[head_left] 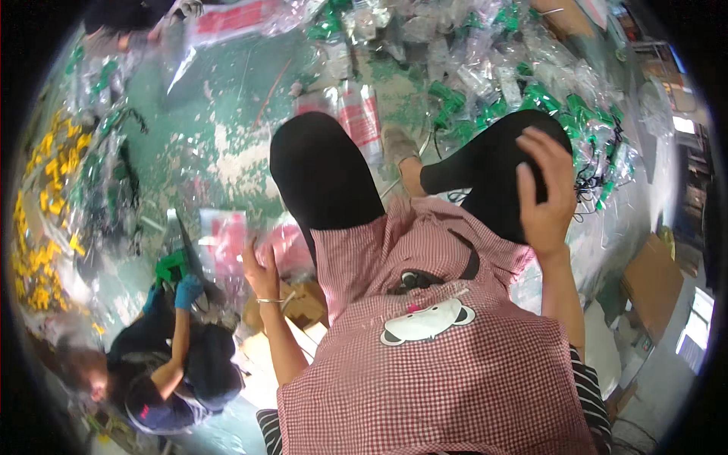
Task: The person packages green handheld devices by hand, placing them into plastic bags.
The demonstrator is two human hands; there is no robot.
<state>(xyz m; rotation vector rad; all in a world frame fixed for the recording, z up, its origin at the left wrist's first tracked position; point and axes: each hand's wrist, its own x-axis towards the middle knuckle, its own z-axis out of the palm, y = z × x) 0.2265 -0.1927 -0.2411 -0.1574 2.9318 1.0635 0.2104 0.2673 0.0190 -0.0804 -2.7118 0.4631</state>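
Note:
My left hand point(262, 274), with a thin bracelet at the wrist, is held out beside my left knee, fingers apart and nothing in it. Behind and beside its fingers lie clear plastic bags with pink-red print point(225, 231). Over my right knee is my right hand point(547, 199), its fingers spread against the black trouser leg point(497, 171); it is empty too. Past that knee lies a heap of green plastic parts point(542, 98) mixed with clear bags and black cords. A red-checked apron point(455, 371) covers my lap.
At lower left a seated co-worker in blue gloves point(188, 291) handles a green part point(172, 265). Yellow pieces point(45, 227) are heaped at far left. Another person's hands point(186, 9) show at top left. Cardboard point(654, 280) stands at right, above a worn green floor point(227, 106).

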